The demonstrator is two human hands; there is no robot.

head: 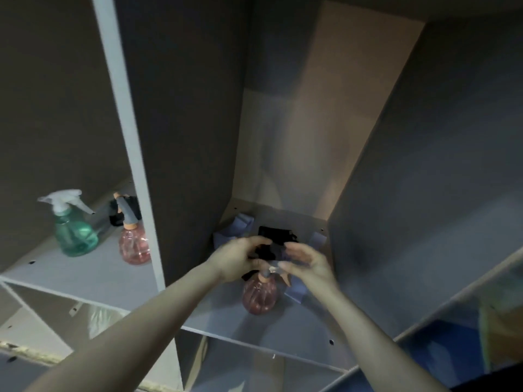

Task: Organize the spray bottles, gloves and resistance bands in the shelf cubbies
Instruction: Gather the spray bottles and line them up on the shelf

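Observation:
Both my hands reach into the middle cubby. My left hand grips a black glove from the left, and my right hand holds its right side with curled fingers. A second black glove lies just behind them. Under my hands stands a pink spray bottle. Blue resistance bands lie at the back left, and more blue bands lie beside the bottle. In the left cubby stand a green spray bottle and another pink spray bottle, with a black glove behind them.
A grey divider panel separates the left and middle cubbies. A slanted wall closes the middle cubby on the right. Lower cubbies open below the shelf board. Something blue and yellow shows at the far right.

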